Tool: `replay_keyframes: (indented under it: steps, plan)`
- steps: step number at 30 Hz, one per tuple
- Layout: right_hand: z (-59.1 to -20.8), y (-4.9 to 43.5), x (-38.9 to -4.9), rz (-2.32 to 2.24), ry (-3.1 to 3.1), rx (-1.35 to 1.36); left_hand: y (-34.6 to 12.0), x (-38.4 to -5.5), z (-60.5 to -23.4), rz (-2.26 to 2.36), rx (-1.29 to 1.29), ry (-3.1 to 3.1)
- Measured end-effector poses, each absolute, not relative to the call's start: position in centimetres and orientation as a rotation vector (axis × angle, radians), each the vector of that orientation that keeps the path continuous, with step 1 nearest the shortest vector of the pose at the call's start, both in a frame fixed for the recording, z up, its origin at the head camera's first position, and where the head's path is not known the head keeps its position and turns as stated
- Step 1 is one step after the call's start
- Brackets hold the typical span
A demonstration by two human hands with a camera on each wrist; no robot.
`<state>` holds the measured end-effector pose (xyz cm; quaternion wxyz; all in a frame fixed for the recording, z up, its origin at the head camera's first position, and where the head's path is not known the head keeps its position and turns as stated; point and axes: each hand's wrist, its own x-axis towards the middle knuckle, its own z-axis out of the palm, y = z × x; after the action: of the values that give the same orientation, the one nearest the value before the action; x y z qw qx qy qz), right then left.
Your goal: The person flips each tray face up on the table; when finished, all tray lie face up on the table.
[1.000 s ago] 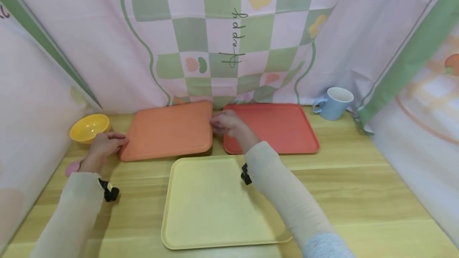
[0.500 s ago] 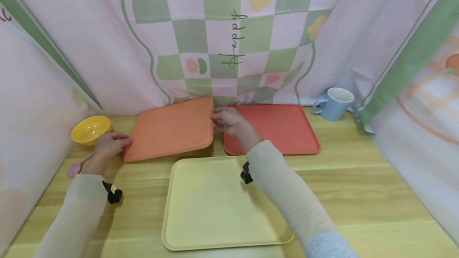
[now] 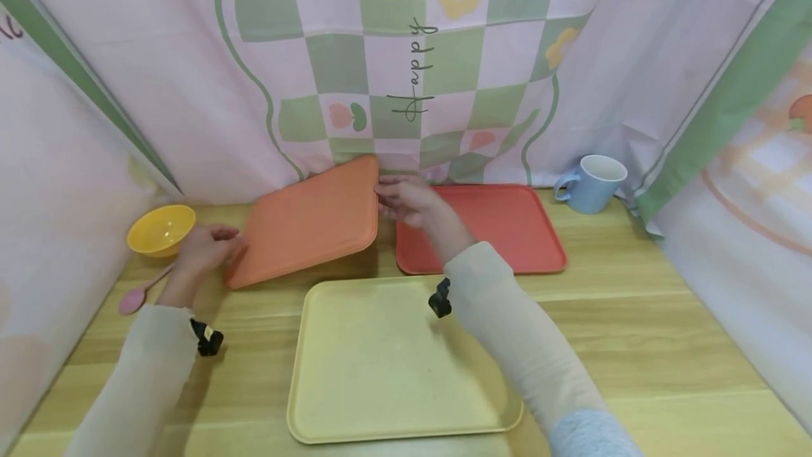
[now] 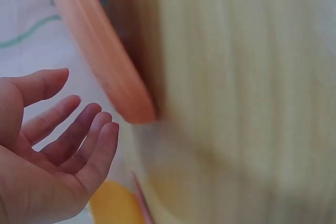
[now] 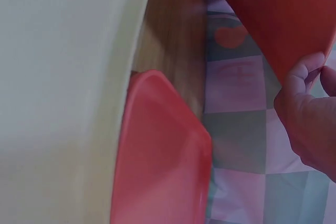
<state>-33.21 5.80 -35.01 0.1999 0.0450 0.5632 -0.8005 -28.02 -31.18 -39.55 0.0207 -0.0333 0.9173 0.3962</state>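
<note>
An orange tray [image 3: 311,221] tilts at the back left, its right side raised off the table and its left end low. My right hand [image 3: 415,203] pinches its right edge between thumb and fingers, as the right wrist view also shows on the tray [image 5: 289,14]. By the lower left end is my left hand [image 3: 206,252]. In the left wrist view the fingers of this hand [image 4: 63,150] are loosely bent, with a gap between them and the tray's corner [image 4: 134,103]; they hold nothing.
A yellow bowl [image 3: 161,230] and a pink spoon [image 3: 133,300] lie left of my left hand. The red tray [image 3: 501,231] lies at the back right, a pale yellow tray [image 3: 400,365] in front. A blue mug [image 3: 593,189] stands far right, before the curtain [image 3: 393,41].
The orange tray's right side has risen and its tilt has grown. My right hand has moved up with it; my left hand has shifted slightly right and come off the tray's edge.
</note>
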Motion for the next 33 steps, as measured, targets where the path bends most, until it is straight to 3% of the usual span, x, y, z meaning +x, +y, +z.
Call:
replay_keyframes:
  steps: [33]
  plan:
    - [-29.0, 6.0, -32.6, -2.332, 1.467, -0.173, -21.3, -27.0, -27.7, 1.568, 0.314, 2.66]
